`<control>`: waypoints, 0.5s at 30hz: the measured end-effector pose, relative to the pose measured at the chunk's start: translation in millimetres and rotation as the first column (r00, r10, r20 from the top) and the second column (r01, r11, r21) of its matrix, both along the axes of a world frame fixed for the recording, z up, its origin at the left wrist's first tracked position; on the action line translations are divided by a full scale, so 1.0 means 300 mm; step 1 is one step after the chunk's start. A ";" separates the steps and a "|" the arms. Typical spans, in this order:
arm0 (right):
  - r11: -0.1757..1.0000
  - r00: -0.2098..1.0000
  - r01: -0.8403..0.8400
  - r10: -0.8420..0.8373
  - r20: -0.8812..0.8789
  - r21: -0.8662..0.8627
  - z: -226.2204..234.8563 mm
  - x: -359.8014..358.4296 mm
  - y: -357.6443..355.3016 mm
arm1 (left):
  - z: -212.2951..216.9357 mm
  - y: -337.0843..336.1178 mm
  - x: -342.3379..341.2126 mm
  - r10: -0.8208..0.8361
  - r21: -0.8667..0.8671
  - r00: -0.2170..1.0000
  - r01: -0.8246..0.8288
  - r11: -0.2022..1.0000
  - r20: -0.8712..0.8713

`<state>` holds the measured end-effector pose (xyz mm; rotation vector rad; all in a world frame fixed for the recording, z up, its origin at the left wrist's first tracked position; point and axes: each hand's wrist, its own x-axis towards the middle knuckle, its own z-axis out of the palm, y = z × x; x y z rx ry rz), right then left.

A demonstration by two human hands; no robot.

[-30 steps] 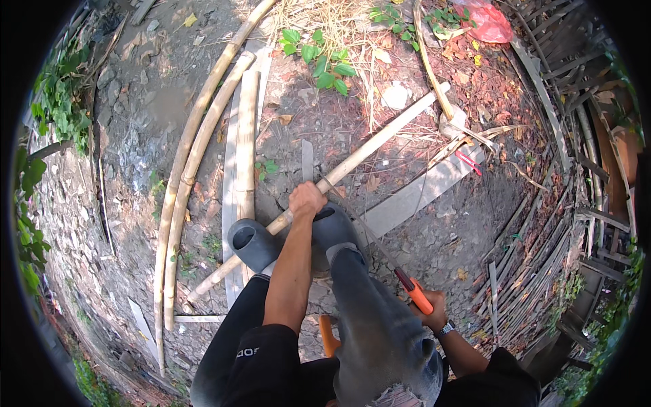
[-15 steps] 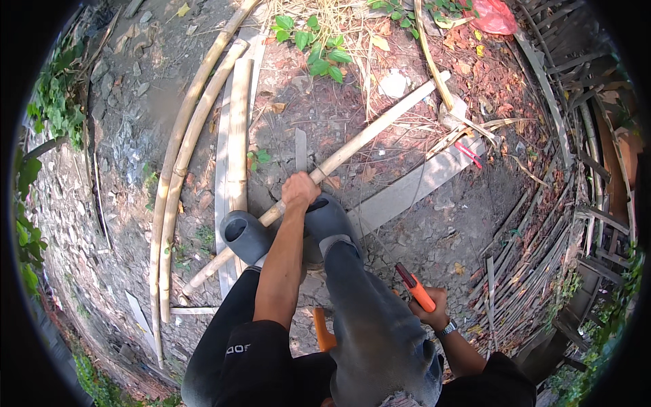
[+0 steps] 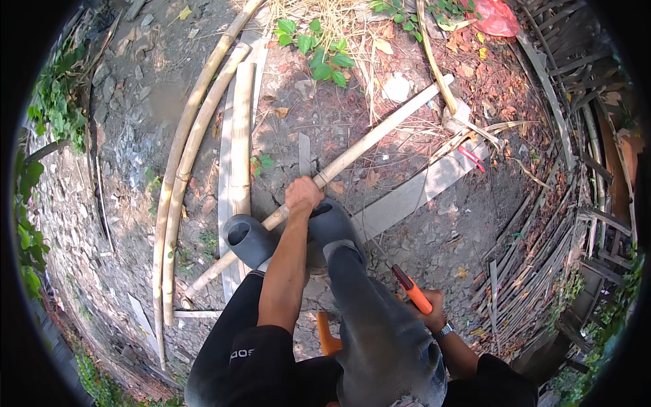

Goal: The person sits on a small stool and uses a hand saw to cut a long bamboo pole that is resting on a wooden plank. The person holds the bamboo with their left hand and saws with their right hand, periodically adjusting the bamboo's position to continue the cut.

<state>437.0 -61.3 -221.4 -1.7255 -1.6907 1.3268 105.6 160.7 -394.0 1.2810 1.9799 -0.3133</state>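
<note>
A bamboo pole lies slantwise on the ground, running from lower left to upper right across both shoes. The left hand sits on the pole above the shoes. The right hand is lower right, beside the right knee, with a tool handle in it. Curved bamboo poles lie to the left; a woven fence stands right.

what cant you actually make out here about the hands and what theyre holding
- Head view: the tool in the right hand shows only an orange and black handle; its working end is hidden behind the grey trouser leg.
- Head view: the left hand covers the part of the bamboo pole it grips.
- Head view: the orange object between the legs is mostly hidden; its kind is unclear.
</note>
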 end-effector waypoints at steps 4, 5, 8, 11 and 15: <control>0.999 0.999 0.041 -0.041 -0.012 -0.008 -0.005 -0.053 0.024 | 0.003 -0.011 -0.009 0.009 0.031 1.000 -0.009 0.999 -0.006; 0.999 0.999 0.047 -0.047 0.002 0.017 -0.049 -0.112 0.099 | 0.005 -0.012 -0.007 -0.006 0.062 1.000 0.006 0.998 -0.006; 0.990 0.994 0.105 -0.106 0.001 0.093 -0.115 -0.225 0.267 | -0.014 0.004 0.005 -0.025 0.123 1.000 0.026 0.992 -0.012; 0.999 0.999 -0.003 0.002 0.032 0.038 -0.144 -0.213 0.248 | -0.007 0.000 -0.004 0.008 -0.031 1.000 -0.007 1.000 0.026; 1.000 0.999 0.014 -0.014 0.031 -0.022 -0.030 -0.168 0.138 | -0.041 -0.020 -0.027 -0.009 0.030 1.000 0.009 0.999 0.002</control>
